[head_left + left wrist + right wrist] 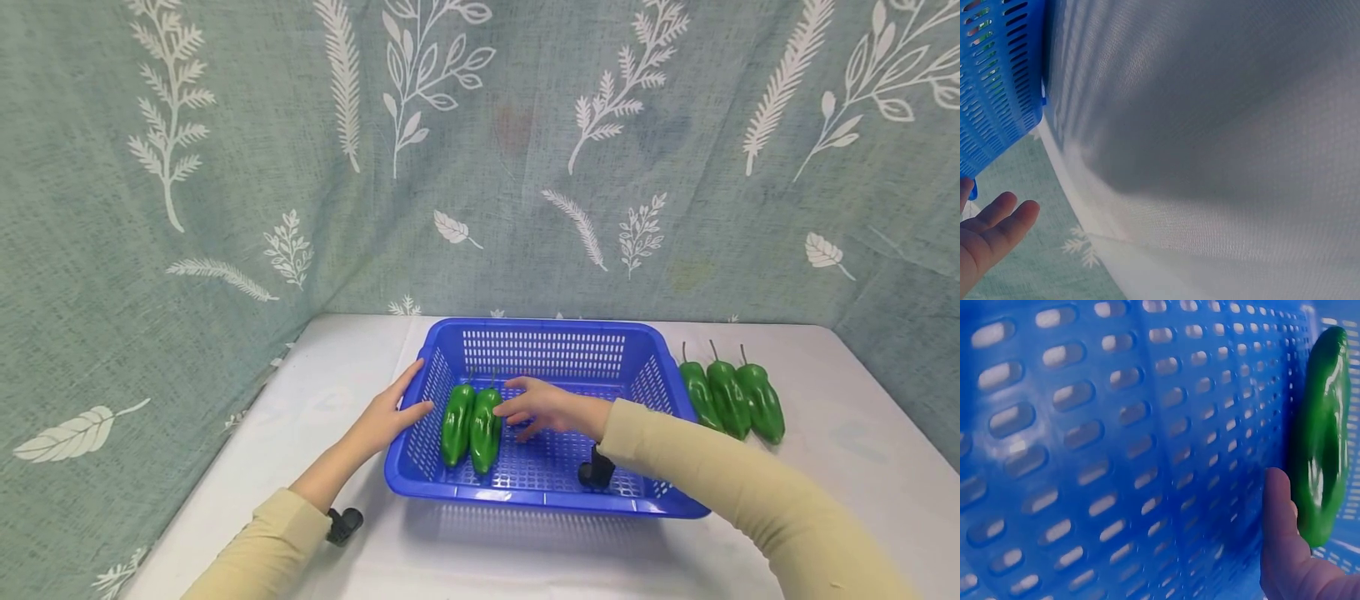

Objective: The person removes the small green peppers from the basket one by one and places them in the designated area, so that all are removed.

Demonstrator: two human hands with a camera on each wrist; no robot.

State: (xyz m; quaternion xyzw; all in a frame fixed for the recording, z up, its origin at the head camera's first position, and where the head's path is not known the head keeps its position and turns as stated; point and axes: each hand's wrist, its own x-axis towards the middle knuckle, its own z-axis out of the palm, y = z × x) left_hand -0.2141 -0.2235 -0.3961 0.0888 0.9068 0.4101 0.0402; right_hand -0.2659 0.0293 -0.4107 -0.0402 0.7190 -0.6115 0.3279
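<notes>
A blue rectangular plastic basket with slotted walls and floor (547, 501) stands on the white bench (420, 571), its back wall near the far edge. Inside it, along the left wall, two glossy dark-green long peppers (486, 433) lie side by side, thin stems towards the bench's far edge. The rest of the slotted floor, to their right, lies mostly bare beneath the right arm.

The right hand (542, 406) reaches into the basket from the right, its grip released and fingers parted, the tips right beside the right-hand pepper; whether they touch it I cannot tell. The left hand (390, 414) is at the basket's left rim, its grip likewise released, thumb and fingers spread along the rim.

Outside the basket, three more green peppers (727, 400) lie in a row just beyond its right wall, towards the bench's far right corner, stems towards the far edge. Grey-green fabric printed with white leaves and sprigs (487, 275) hangs behind the bench.
</notes>
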